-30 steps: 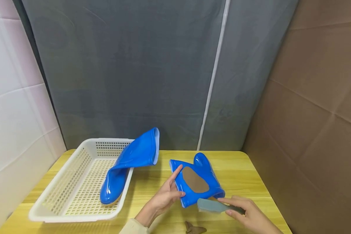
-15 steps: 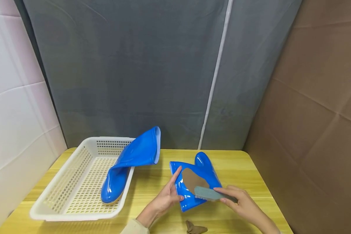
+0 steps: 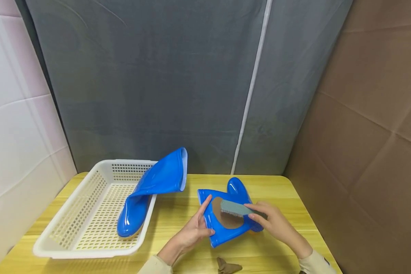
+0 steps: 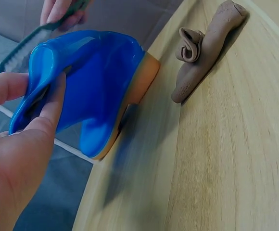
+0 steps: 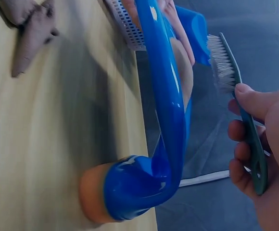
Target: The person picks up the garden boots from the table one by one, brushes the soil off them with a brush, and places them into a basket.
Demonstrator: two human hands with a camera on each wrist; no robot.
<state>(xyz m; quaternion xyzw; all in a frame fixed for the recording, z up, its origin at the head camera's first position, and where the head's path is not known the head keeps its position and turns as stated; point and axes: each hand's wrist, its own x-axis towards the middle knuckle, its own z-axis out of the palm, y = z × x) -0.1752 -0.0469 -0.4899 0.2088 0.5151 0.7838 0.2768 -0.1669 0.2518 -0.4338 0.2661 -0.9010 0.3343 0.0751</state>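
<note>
A blue rubber boot (image 3: 222, 236) with a tan sole rests on the table, its shaft turned toward the left hand. One side of the shaft bears a brown, matte patch (image 3: 233, 222). My left hand (image 3: 193, 230) pinches the boot's open top; the left wrist view shows the thumb and fingers on either side of the rim. My right hand (image 3: 277, 224) grips the handle of a green brush (image 5: 239, 91) with pale bristles. In the head view the brush head overlaps the patch; the right wrist view shows its bristles facing the shaft with a small gap.
To the left stands a white perforated basket (image 3: 89, 254). A second blue boot (image 3: 133, 213) lies in it, with its shaft leaning over the right rim. A twisted brown clay-like lump (image 4: 207, 57) lies near the table's front edge. Grey and brown cloth walls enclose the table.
The right hand has carried the brush from the boot's near side up and away, over the brown patch. The left hand and the boot have barely moved.
</note>
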